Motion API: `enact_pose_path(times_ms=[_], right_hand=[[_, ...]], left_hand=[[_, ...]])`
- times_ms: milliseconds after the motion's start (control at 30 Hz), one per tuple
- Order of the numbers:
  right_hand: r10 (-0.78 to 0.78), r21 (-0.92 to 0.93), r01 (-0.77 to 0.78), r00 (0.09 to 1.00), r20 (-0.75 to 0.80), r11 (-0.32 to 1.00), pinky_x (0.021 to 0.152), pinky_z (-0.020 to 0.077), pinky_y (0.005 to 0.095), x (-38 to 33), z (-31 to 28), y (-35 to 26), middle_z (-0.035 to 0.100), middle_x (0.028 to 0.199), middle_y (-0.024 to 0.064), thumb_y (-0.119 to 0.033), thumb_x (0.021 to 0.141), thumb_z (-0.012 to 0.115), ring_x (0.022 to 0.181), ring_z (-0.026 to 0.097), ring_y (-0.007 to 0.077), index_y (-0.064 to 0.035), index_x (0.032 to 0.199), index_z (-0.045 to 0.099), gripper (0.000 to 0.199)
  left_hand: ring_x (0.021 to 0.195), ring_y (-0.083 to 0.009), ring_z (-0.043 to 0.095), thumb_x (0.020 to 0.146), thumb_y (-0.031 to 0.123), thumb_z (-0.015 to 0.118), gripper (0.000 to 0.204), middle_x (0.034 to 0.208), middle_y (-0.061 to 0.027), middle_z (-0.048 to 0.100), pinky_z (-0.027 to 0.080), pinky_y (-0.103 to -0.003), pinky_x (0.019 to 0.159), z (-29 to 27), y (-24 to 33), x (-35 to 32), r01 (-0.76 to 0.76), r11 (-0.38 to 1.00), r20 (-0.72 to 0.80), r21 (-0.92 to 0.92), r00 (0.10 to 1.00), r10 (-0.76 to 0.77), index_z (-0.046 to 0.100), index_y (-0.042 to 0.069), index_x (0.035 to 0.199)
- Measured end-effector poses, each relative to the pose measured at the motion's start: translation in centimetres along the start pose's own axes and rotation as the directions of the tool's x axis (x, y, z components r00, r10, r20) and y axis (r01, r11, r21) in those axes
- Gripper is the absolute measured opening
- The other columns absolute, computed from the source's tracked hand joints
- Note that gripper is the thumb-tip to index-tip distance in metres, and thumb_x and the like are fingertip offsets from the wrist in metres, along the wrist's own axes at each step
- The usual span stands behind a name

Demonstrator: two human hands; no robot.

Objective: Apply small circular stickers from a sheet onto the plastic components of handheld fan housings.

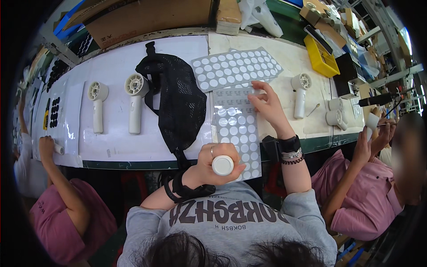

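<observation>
My left hand [212, 161] is closed around a white cylindrical part [222, 165], its round end facing up, held at the table's near edge. My right hand [268, 107] reaches forward with its fingertips on a grey sheet of round white stickers [235, 129] that lies lengthwise before me. A second, wider sheet of round stickers [235, 67] lies just beyond it. My right wrist wears a black band and bracelets; a black strap wraps my left wrist.
A black mesh bag [178, 100] lies left of the sheets. White handheld fans lie at left [98, 104], [134, 100] and right [300, 94]. A yellow bin [321, 58] and cardboard boxes [147, 18] stand behind. Co-workers in pink sit at left [58, 213] and right [360, 196].
</observation>
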State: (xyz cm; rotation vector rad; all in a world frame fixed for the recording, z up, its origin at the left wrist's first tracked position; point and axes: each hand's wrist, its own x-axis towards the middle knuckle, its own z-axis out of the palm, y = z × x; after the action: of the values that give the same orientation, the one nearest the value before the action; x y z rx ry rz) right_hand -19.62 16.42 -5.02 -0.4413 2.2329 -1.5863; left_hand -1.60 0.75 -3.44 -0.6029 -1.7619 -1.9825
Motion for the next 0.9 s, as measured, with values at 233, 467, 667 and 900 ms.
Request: enact_pose_path(times_ms=[233,467,667,900], right_hand=[[-0.295,-0.611,0.376,0.926,0.235,0.697,0.067,0.0453,0.0232,2.5,-0.7,-1.4,0.056,0.113,0.0092,-0.025,0.079,0.074,0.081,0.055,0.0114,-0.0026,0.111,0.059,0.042],[-0.015,-0.381,0.105,0.973,0.231,0.919,0.066,0.0442,0.0208,2.0,-1.7,-2.6,0.063,0.085,0.0033,-0.022,0.081,0.073,0.072,0.056,0.0078,-0.0025,0.107,0.059,0.035],[-0.123,0.082,0.113,0.985,0.119,0.99,0.066,0.0435,0.0176,-2.0,-2.4,-3.7,0.062,0.079,-0.001,-0.01,0.086,0.066,0.077,0.058,0.0042,-0.0032,0.111,0.058,0.027],[-0.271,0.353,0.255,0.963,-0.004,0.9,0.068,0.0447,0.0183,-4.3,-0.7,-7.9,0.062,0.087,0.0015,-0.003,0.086,0.064,0.079,0.058,0.0055,-0.0021,0.109,0.057,0.024]], left_hand=[[0.06,-0.0197,0.062,0.07,-0.008,0.069,0.022,0.068,-0.0075,0.061,0.051,-0.03,0.057,-0.4,-0.1,0.3,0.021,0.999,0.057,-0.043,0.998,-0.019,0.054,0.002,0.083],[0.058,-0.0188,0.061,0.069,-0.007,0.07,0.022,0.065,-0.0046,0.06,0.049,-0.028,0.056,-0.4,0.2,0.2,0.09,0.993,0.031,-0.075,0.996,-0.087,0.054,0.004,0.081],[0.085,-0.0208,0.061,0.071,0.001,0.073,0.019,0.093,-0.0099,0.063,0.048,-0.032,0.076,-1.1,0.5,0.5,0.262,0.953,-0.023,0.151,0.965,-0.262,0.055,0.005,0.076],[0.119,-0.0255,0.048,0.071,0.008,0.076,0.016,0.113,-0.0115,0.058,0.033,-0.041,0.104,-2.4,0.5,3.4,0.194,0.975,-0.112,0.105,0.977,-0.183,0.063,0.005,0.08]])
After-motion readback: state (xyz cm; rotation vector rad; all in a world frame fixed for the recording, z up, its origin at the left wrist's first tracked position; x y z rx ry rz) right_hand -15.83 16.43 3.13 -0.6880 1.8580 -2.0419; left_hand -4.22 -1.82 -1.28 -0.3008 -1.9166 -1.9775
